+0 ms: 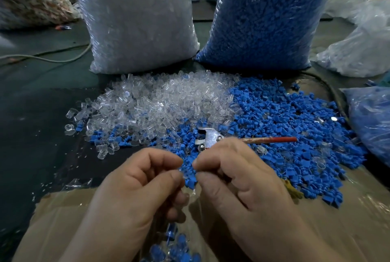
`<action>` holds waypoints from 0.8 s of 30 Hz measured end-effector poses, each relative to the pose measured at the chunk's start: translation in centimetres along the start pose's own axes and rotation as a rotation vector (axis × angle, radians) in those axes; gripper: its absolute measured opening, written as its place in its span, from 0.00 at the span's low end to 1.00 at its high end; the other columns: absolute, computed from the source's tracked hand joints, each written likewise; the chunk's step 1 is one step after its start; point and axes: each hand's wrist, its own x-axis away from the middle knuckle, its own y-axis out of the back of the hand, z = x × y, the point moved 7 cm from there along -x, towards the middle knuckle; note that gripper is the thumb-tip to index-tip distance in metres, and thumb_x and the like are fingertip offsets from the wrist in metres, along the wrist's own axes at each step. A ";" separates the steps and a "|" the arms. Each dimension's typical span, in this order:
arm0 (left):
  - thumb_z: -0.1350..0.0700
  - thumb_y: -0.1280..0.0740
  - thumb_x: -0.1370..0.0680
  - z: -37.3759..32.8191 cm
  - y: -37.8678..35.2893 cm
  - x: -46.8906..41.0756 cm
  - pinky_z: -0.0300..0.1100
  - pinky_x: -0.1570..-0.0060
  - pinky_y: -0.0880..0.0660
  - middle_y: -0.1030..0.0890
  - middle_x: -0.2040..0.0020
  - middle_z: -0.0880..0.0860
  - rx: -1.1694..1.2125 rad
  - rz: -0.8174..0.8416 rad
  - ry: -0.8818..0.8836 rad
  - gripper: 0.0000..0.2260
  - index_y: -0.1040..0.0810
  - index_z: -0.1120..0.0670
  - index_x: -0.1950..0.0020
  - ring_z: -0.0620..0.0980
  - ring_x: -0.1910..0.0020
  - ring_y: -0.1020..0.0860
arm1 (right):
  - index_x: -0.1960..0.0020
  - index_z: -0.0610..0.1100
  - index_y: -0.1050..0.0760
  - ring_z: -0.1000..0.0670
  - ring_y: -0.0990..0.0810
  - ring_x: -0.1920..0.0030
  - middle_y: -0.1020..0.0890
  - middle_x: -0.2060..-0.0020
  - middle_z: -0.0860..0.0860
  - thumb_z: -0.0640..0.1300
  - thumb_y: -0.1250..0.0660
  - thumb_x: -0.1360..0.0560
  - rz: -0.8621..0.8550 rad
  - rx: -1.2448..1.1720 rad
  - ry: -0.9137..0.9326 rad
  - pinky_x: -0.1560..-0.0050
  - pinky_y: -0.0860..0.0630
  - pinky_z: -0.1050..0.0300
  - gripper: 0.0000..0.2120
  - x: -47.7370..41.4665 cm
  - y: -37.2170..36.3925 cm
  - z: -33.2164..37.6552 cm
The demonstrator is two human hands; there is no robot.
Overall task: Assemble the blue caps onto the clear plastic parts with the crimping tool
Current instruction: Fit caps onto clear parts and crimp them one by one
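**Containers.** Two large sealed bags stand upright side by side at the rear. The clear bag (pixel 135 19), labelled "SJ 017", holds clear plastic parts. The blue bag (pixel 263 14) holds blue caps. A smaller bag (pixel 371 122) with blue contents lies at the right edge.

**Surface.** A dark table (pixel 31 114) carries a pile of clear parts (pixel 152 101) that touches a pile of blue caps (pixel 285 126). Cardboard (pixel 337 219) covers the near edge.

**Other items.** The crimping tool (pixel 211 135), with a red handle, lies on the blue pile, partly hidden behind the right hand (pixel 238 177). A cable (pixel 52 57) runs along the left.

**Hands.** The left hand (pixel 135 185), fingers curled, pinches a clear part (pixel 187 190). The right hand pinches a blue cap (pixel 191 181). The two parts are touching.
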 end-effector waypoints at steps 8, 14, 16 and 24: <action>0.49 0.28 0.41 -0.6 -0.5 0.5 0.36 0.75 0.25 0.18 0.69 0.60 -0.107 0.022 -0.047 0.11 0.16 0.47 0.61 0.50 0.74 0.20 | 0.51 0.47 0.22 0.57 0.22 0.52 0.22 0.54 0.57 0.47 0.34 0.23 0.010 0.004 0.057 0.55 0.25 0.59 0.04 -0.1 -0.5 0.1; 0.59 0.24 0.34 -0.6 -0.7 0.5 0.40 0.76 0.25 0.20 0.70 0.63 -0.022 0.049 -0.045 0.04 0.16 0.51 0.62 0.55 0.74 0.21 | 0.49 0.46 0.20 0.54 0.21 0.51 0.21 0.52 0.56 0.46 0.35 0.22 0.010 0.029 0.062 0.54 0.24 0.55 0.07 0.1 -0.7 0.3; 0.61 0.28 0.37 -0.4 -0.4 0.4 0.40 0.77 0.25 0.20 0.70 0.63 0.008 0.051 -0.038 0.07 0.16 0.52 0.62 0.55 0.75 0.22 | 0.47 0.44 0.18 0.50 0.21 0.50 0.20 0.50 0.54 0.47 0.36 0.21 0.010 0.063 0.080 0.53 0.23 0.51 0.10 0.1 -0.8 0.3; 0.68 0.23 0.31 -0.5 0.9 0.1 0.39 0.76 0.25 0.21 0.72 0.58 -0.140 -0.027 -0.104 0.14 0.18 0.49 0.63 0.54 0.76 0.23 | 0.25 0.62 0.52 0.51 0.48 0.23 0.43 0.25 0.55 0.66 0.46 0.26 0.264 0.649 -0.178 0.26 0.49 0.49 0.33 -0.7 0.5 -2.8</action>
